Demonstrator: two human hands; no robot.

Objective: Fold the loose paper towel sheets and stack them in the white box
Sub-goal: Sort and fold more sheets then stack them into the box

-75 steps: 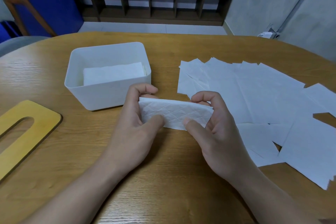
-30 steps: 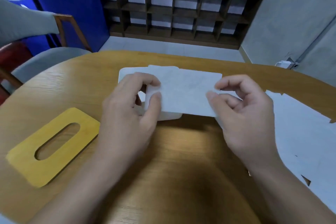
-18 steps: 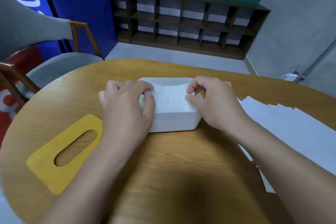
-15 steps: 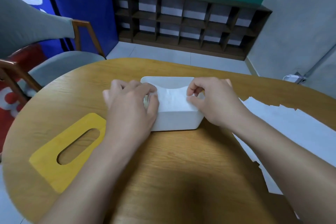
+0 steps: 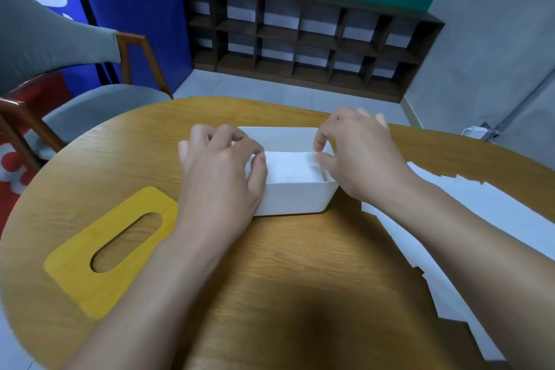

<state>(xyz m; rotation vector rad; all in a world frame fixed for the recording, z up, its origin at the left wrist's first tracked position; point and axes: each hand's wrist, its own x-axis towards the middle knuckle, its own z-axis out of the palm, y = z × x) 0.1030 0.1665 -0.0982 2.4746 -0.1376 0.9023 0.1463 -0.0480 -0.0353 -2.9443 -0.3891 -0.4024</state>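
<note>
- White folded towel [image 5: 292, 167] lies inside the box [image 5: 295, 198], between both hands.
- Left hand [image 5: 220, 177]: fingers curled over the box's left end, thumb tip on the towel's edge; pinch or mere touch, cannot tell.
- Right hand [image 5: 359, 156]: thumb and forefinger at the towel's right edge, pinch unclear.
- Loose sheets [image 5: 468, 216] just right of the right forearm.
- Yellow slotted lid [image 5: 75, 264] left of the left forearm, on the table [image 5: 300, 264].

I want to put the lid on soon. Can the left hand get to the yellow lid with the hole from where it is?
Probably yes. The yellow lid lies flat on the table, just left of the left hand, with only bare wood between them. That hand is over the white box now.
</note>
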